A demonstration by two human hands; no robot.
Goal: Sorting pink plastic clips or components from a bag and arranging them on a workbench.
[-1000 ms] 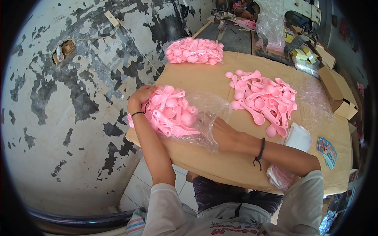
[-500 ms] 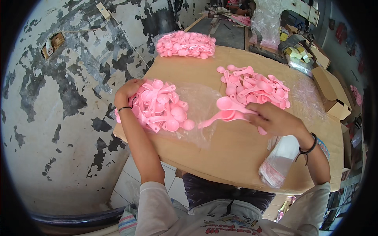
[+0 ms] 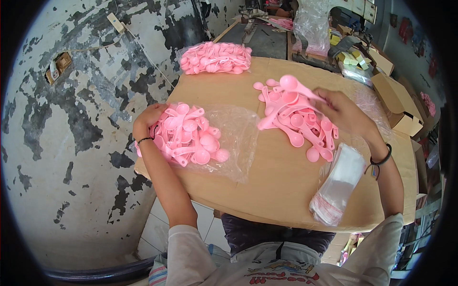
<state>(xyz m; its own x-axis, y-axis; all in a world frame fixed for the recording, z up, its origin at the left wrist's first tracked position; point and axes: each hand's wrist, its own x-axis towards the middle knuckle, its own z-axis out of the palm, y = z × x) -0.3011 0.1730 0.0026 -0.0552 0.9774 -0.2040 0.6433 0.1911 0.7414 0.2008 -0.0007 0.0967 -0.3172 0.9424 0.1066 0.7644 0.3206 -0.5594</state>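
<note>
Pink plastic measuring spoons (image 3: 183, 131) lie heaped in a clear plastic bag (image 3: 234, 138), whose slack end spreads to the right across the table. At the bag's left end, my left hand (image 3: 151, 116) is closed on the plastic, its fingertips partly hidden against the heap. My right hand (image 3: 336, 107) grips a few pink measuring spoons (image 3: 293, 86) by their handles, bowls pointing left. They are just above a loose pile of the same spoons (image 3: 305, 126) on the right of the table.
Brown cardboard covers the table (image 3: 267, 190). A filled bag of pink spoons (image 3: 214, 58) sits at the far left edge. Near my right forearm lies a stack of clear bags (image 3: 338, 186). Crumpled plastic (image 3: 367, 107) and an open carton (image 3: 398, 102) are at the right; a peeling wall (image 3: 71, 143) bounds the left.
My right hand has moved up and slightly right with the spoons, from beside the bag's slack end to over the loose pile. My left hand stays at the bag.
</note>
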